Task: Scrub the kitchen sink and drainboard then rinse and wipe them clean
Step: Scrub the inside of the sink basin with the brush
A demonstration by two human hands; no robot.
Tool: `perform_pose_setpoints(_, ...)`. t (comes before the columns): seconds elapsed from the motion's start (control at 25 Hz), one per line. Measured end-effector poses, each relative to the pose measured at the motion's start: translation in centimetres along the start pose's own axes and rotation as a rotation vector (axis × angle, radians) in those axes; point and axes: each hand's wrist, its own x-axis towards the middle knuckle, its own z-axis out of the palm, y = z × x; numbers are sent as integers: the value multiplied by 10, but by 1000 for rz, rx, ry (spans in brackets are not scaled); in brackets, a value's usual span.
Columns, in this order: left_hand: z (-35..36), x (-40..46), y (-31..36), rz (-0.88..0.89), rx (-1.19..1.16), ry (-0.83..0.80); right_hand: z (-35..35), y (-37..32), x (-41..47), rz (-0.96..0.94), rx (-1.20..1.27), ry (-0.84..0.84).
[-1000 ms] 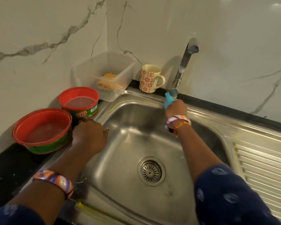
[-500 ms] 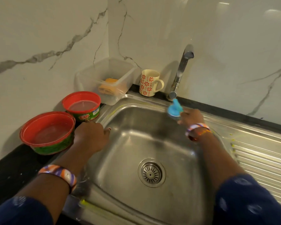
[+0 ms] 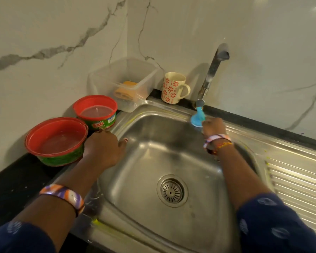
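1. Stainless steel sink (image 3: 153, 156) is seen across the centre of the frame, with a round drain strainer (image 3: 171, 191) set in its floor.
2. Ribbed drainboard (image 3: 297, 181) is joined to it at the right edge of the frame.
3. A blue scrubber (image 3: 197, 119) is gripped in the curled fingers of the right hand (image 3: 214, 127) and is held at the sink's back rim, just below the tap (image 3: 211, 73).
4. The left hand (image 3: 101, 148) is rested on the sink's left rim, knuckles up, fingers bent down against the steel with nothing held.
5. Two red-rimmed tubs, one nearer (image 3: 56, 141) and one labelled Exo (image 3: 96, 113), are stood at centre left.
6. A clear plastic container (image 3: 124, 83) with an orange sponge (image 3: 125, 89) and a flowered mug (image 3: 173, 88) are placed along the marble wall.
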Motion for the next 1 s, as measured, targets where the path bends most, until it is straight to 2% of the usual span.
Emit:
perform_pose_setpoints(0.08,2,-1,-1,5,38,-6,34,-51,0,-91,38,-74)
perform_pose_setpoints(0.2,9,0,-4,14,113,-22,67,-115,3,-110,165,-164)
perform_pose_setpoints(0.32,11,1,-5,13,138,-41,75,-136,13,-113,150,-217)
perform_pose_setpoints(0.4,8,3,-6,1,142,-47,63,-116,20,-89,164,-212)
perform_pose_setpoints(0.56,2,1,-2,-9,122,-54,2,-22,18,44,128,-106)
perform_pose_setpoints(0.76,3,-1,-7,-14,105,-33,-90,82,-2,147,-172,42)
perform_pose_setpoints(0.88,-1,-4,-1,-13,71,-46,-101,94,-2,273,-126,83)
perform_pose_setpoints(1.0,-1,-5,0,-24,81,-48,-73,69,4,202,-24,96)
